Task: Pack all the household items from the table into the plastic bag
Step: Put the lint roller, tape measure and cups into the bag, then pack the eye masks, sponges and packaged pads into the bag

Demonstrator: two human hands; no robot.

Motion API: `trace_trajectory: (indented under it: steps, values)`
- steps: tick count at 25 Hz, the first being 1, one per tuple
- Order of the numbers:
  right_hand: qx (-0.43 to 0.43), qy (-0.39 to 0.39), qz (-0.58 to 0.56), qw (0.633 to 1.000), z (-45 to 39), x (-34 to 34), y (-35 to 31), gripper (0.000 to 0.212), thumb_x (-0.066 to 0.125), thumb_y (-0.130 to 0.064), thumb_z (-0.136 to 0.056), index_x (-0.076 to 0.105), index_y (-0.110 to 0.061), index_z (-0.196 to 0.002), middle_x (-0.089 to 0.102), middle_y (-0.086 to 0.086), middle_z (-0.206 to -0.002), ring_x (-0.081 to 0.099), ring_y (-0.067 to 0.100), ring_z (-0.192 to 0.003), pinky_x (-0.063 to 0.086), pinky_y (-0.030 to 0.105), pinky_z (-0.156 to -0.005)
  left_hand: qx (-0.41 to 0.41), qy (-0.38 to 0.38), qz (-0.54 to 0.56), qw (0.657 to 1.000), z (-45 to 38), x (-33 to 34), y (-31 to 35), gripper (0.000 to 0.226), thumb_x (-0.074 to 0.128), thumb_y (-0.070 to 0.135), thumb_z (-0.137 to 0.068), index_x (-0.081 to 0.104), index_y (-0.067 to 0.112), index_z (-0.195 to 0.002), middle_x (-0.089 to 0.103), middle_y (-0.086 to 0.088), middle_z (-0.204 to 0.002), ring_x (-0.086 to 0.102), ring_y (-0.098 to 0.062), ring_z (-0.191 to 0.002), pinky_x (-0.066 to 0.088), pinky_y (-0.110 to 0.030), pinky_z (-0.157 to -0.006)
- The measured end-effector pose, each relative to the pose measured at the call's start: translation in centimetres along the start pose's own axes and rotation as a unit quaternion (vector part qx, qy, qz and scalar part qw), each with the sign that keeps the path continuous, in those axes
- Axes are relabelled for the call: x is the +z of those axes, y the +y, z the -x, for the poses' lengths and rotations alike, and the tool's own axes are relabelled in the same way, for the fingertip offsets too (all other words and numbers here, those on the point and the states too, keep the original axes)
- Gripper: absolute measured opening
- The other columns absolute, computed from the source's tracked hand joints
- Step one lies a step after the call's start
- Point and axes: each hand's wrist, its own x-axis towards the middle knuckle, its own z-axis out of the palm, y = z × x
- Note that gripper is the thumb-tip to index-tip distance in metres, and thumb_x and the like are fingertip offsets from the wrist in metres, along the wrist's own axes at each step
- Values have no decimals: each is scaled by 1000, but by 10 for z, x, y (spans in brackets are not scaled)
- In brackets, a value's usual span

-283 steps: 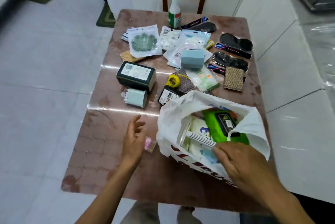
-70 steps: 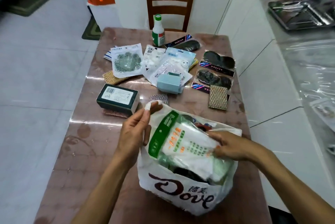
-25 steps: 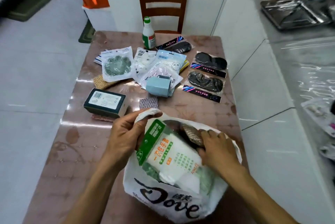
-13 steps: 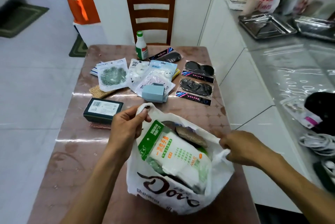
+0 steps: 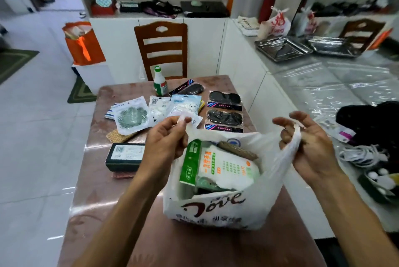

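Head view. One white plastic bag (image 5: 224,208), "Dove" lettering on its near face, stands upright on the near part of the brown table (image 5: 90,197), mouth upward. Left hand (image 5: 166,139): fingertips pinch the bag's left handle, raised. Right hand (image 5: 311,145): the right handle loops across its palm, fingers partly curled round it. One green-and-white packet (image 5: 218,165) stands in the bag, long axis near upright, leaning slightly right, top end clear of the rim. One brown pad (image 5: 237,150) lies tilted behind it.

Still on the table beyond the bag:
- one dark box (image 5: 125,155), long axis left to right;
- one green-capped bottle (image 5: 160,82), upright at the far edge;
- three black insole packs (image 5: 224,116), two side by side, one nearer the bottle;
- several clear sachets (image 5: 131,115), overlapping, count uncertain.
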Motion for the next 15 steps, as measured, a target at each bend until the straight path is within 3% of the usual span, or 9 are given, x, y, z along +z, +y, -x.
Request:
trace_trajectory:
  steps: [3,5,8,10,13,15]
  values:
    - [30,-23,-58,998,1,-2,-21,41,65,-10,-34,56,-14,-74,52,7,-70,42,16,-50,30,26,-58,-55,36,-17,998,-8,6,1,21,49,14,-100,65,6,-109,52,-1,-53,41,-9,-46,33,-21,-45]
    - [10,24,-40,999,3,-9,-24,53,70,-16,-22,52,-16,-71,47,4,-64,36,13,-41,17,30,-58,-48,23,-81,995,-15,11,-1,22,48,14,-100,67,5,-108,52,0,-54,42,-8,-48,33,-22,-49]
    - [-21,40,1,999,19,-18,-38,32,64,-13,-47,51,-20,-76,49,2,-62,25,9,-36,30,26,-52,13,-17,-88,996,-28,29,8,20,50,15,-100,69,12,-98,53,0,-55,42,-7,-47,33,-19,-45]
    - [-20,65,74,995,32,-25,-40,23,52,-1,-66,52,-21,-78,51,3,-62,26,10,-36,26,21,-42,15,-17,-90,996,-38,40,2,20,50,15,-100,69,13,-95,54,0,-54,42,-8,-46,32,-17,-41]
    - [57,125,286,948,38,-40,-12,23,47,7,-80,55,-14,-78,52,12,-69,28,12,-37,21,20,-40,-29,-28,-177,983,-34,51,-35,21,49,10,-99,69,12,-91,56,-1,-53,44,-16,-49,33,-18,-41]
    - [74,143,363,918,37,-47,-1,24,47,9,-80,57,-13,-81,51,16,-74,27,11,-37,21,21,-41,-27,-42,-194,980,-29,58,-49,22,49,6,-99,67,13,-90,56,-4,-57,46,-16,-51,35,-17,-42]
